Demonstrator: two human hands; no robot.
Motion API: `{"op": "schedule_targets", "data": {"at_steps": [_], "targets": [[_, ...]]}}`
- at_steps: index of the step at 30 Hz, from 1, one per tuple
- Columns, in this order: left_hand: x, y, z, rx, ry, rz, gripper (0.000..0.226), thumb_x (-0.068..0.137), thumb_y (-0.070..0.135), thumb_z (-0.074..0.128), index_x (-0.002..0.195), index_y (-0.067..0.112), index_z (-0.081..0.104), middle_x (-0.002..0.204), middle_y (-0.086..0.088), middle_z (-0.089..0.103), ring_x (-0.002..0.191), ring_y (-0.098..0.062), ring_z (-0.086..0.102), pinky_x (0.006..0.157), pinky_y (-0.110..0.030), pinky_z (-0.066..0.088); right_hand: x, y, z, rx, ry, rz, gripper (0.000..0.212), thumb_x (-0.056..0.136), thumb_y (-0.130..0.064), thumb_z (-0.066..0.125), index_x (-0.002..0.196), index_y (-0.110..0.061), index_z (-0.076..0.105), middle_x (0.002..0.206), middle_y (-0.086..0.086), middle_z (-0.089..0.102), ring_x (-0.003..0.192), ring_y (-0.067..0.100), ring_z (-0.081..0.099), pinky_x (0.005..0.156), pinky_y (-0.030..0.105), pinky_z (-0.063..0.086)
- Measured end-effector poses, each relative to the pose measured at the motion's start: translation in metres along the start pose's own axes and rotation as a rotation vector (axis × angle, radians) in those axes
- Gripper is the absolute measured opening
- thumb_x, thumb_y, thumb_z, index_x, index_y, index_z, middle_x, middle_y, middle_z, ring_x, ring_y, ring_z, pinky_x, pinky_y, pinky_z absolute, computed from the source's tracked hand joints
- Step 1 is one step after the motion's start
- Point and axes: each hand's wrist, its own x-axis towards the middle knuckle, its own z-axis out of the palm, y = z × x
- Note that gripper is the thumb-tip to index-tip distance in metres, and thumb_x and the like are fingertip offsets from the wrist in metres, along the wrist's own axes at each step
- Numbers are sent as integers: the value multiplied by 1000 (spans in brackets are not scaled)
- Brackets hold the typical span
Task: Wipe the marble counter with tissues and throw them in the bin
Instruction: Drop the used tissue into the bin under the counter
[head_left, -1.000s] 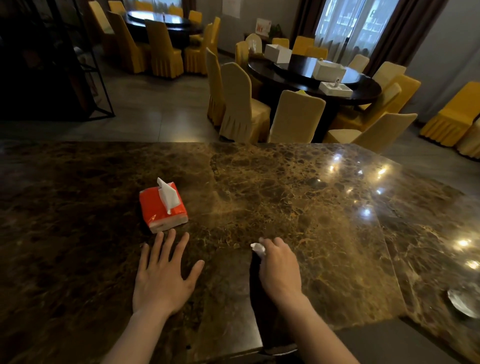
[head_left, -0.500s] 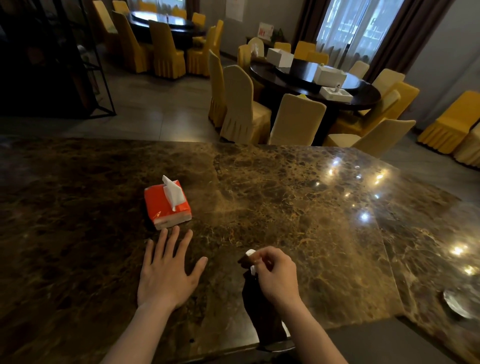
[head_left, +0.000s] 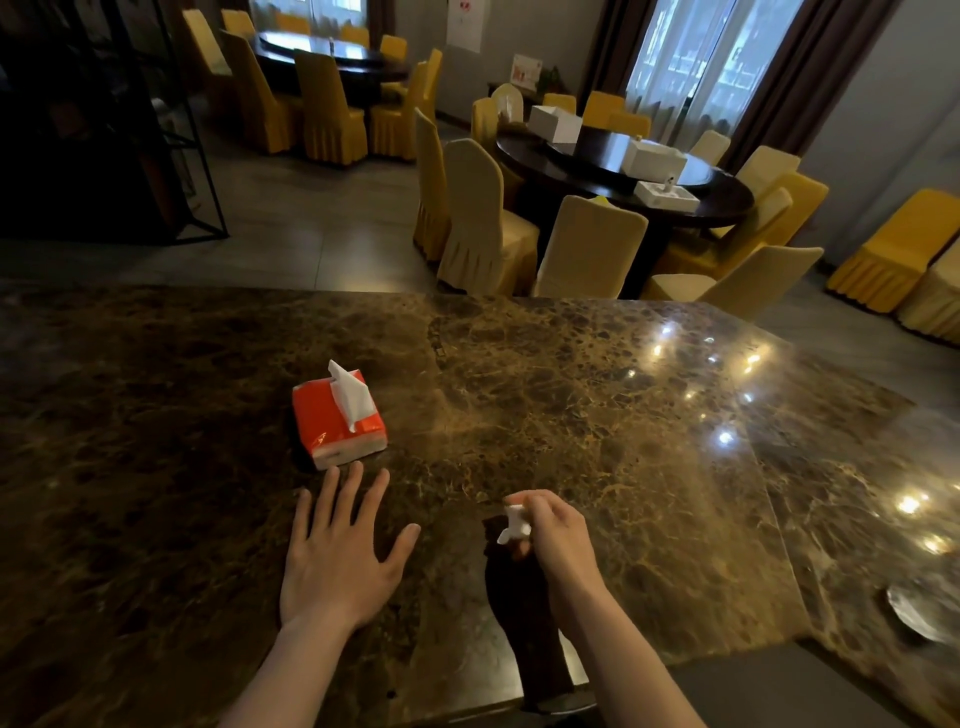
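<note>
Two hands over marble counter (head_left: 571, 374): left hand (head_left: 340, 558) spread flat; right hand (head_left: 553, 538) pinching crumpled tissue (head_left: 514, 525), mostly hidden

A dim dining hall fills the upper half of the frame. At upper right a dark round dining table (head_left: 618, 171) carries white boxes (head_left: 654, 158) and is ringed by chairs in yellow and cream covers (head_left: 483, 218). A second round table (head_left: 332, 52) with yellow chairs stands at upper left, beside a black metal shelf frame (head_left: 171, 130). Grey floor tiles (head_left: 311, 228) lie between them. Daylight enters through sheer-curtained windows (head_left: 696, 57) flanked by dark drapes, and the walls are grey.
</note>
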Motion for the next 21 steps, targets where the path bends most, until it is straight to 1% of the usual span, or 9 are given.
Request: {"op": "schedule_targets", "data": {"at_steps": [3,4,6,7,11,14,16,19,21], "targets": [[0,0,-1,-9,1,0,86,89,83,-1,163,39,-3,174,2,-8,156,-19,-23,128,-48,-12,2,-1,-1,-28,-3,-30,23,98,-25,65,80,-29,80,80,-1,78,60,10,65,56,19,52],[0,1,-1,-8,1,1,85,90,82,0,163,38,-3,174,2,-8,156,-19,-23,128,-49,-11,3,-1,-1,-63,-7,-46,19,95,-25,70,80,-30,79,80,0,78,65,10,68,58,19,53],[0,1,-2,3,-4,-2,85,90,82,0,163,38,-4,174,2,-9,156,-19,-22,128,-49,-11,3,1,-1,-120,-15,-77,15,92,-21,76,82,-32,80,85,-1,78,79,13,73,66,24,57],[0,1,-2,9,-9,-3,86,89,82,-1,163,39,-4,174,2,-9,156,-19,-22,128,-49,-11,3,2,0,-145,-14,-96,16,90,-18,78,83,-32,80,88,-2,78,83,13,74,70,27,58],[0,1,-2,7,-16,-6,87,88,83,-3,163,38,-2,174,2,-9,156,-19,-22,128,-49,-11,-8,1,2,-239,-6,-179,20,88,-13,79,90,-34,78,90,-7,78,85,8,73,80,36,62],[2,2,-4,-11,-27,-12,87,88,83,0,163,38,0,174,3,-9,156,-19,-22,127,-49,-12,-27,-4,0,-255,-38,-226,26,86,-15,82,100,-35,75,96,-10,75,88,7,73,77,33,63],[2,2,-4,-14,-22,-14,86,89,82,3,163,37,3,174,3,-6,157,-20,-20,128,-50,-10,-46,-5,-4,-306,-87,-243,25,84,-20,84,102,-33,74,95,-7,76,86,10,73,75,31,62],[0,3,-3,-9,-7,-14,84,91,80,7,163,37,8,175,1,1,159,-21,-13,128,-50,-7,-81,4,-10,-376,-236,-286,22,81,-29,86,100,-32,76,91,-4,77,80,17,73,73,35,62],[-1,2,-2,-10,-13,-13,84,92,79,8,163,36,9,175,0,2,159,-21,-12,128,-50,-7,-104,19,-10,-383,-346,-294,20,81,-30,87,98,-30,77,89,-3,78,78,20,73,72,39,62]]}}
